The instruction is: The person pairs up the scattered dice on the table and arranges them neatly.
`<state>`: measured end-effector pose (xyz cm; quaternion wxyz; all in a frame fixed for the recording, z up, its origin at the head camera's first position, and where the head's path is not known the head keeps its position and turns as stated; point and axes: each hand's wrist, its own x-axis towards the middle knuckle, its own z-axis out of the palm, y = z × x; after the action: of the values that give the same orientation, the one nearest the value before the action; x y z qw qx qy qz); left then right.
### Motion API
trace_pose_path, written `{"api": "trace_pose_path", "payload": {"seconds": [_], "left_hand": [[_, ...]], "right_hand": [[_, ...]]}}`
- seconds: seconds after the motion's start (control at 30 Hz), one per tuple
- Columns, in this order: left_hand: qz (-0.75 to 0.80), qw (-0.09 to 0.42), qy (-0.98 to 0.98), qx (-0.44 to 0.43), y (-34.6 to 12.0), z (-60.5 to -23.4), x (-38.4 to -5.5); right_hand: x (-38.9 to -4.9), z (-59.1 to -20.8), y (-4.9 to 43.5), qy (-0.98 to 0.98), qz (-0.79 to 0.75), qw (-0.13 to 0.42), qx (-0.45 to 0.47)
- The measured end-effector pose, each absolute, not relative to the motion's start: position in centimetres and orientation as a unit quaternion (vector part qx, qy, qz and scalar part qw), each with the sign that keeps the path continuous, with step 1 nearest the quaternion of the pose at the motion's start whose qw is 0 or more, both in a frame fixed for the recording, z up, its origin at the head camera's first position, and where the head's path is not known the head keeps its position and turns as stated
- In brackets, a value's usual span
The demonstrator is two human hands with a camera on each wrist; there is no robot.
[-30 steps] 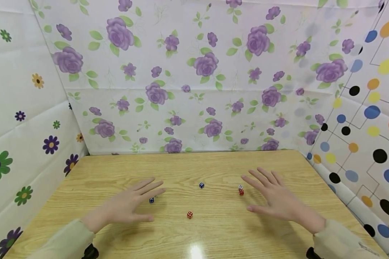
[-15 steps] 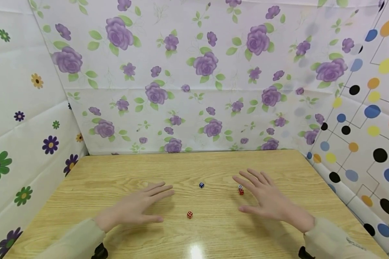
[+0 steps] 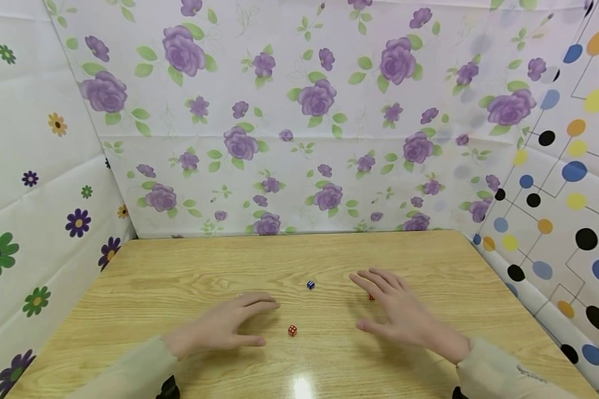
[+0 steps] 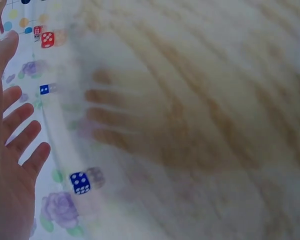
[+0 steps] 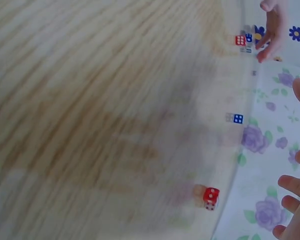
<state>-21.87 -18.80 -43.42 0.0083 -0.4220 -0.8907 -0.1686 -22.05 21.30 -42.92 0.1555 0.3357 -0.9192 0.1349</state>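
Note:
My left hand (image 3: 222, 322) hovers palm down over the table's left half, fingers spread and holding nothing. A blue die (image 4: 80, 183) appears beyond its fingers in the left wrist view; the hand hides it in the head view. A red die (image 3: 292, 331) lies just right of that hand, and another blue die (image 3: 311, 285) sits farther back between both hands. My right hand (image 3: 401, 313), fingers loosely extended and holding nothing, is above the right side. It partly covers a second red die (image 3: 371, 297). Beside this die, a white die (image 5: 210, 205) shows in the right wrist view.
The wooden table (image 3: 189, 260) is glossy and reflects hands and dice. A rose-patterned cloth (image 3: 289, 166) stands along its back edge. A flowered cloth (image 3: 45, 221) borders the left, a dotted cloth (image 3: 554, 210) the right.
Both hands have drifted inward toward each other and slightly nearer the front edge. The left hand now covers the left blue die, the right hand the white one. The central dice have not moved.

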Motion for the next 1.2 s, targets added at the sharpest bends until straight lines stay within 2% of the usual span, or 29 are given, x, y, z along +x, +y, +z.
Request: {"api": "trace_pose_path", "payload": {"seconds": [0.37, 0.57, 0.9, 1.2], "left_hand": [[-0.271, -0.024, -0.885, -0.377, -17.2, -44.9, -21.9], [-0.321, -0.037, -0.864, -0.385, -16.3, -45.3, -22.2], [-0.33, -0.044, -0.863, -0.379, -15.4, -46.0, -22.6], [-0.34, -0.052, -0.859, -0.379, -14.8, -46.8, -23.2]], "right_hand": [[-21.4, -43.6, 19.1, -0.912, 0.169, 0.131, 0.349], [-21.3, -44.0, 17.9, -0.907, 0.179, 0.131, 0.358], [-20.9, -45.0, 16.6, -0.899, 0.186, 0.128, 0.375], [-20.6, -45.8, 15.9, -0.897, 0.2, 0.098, 0.382]]}}
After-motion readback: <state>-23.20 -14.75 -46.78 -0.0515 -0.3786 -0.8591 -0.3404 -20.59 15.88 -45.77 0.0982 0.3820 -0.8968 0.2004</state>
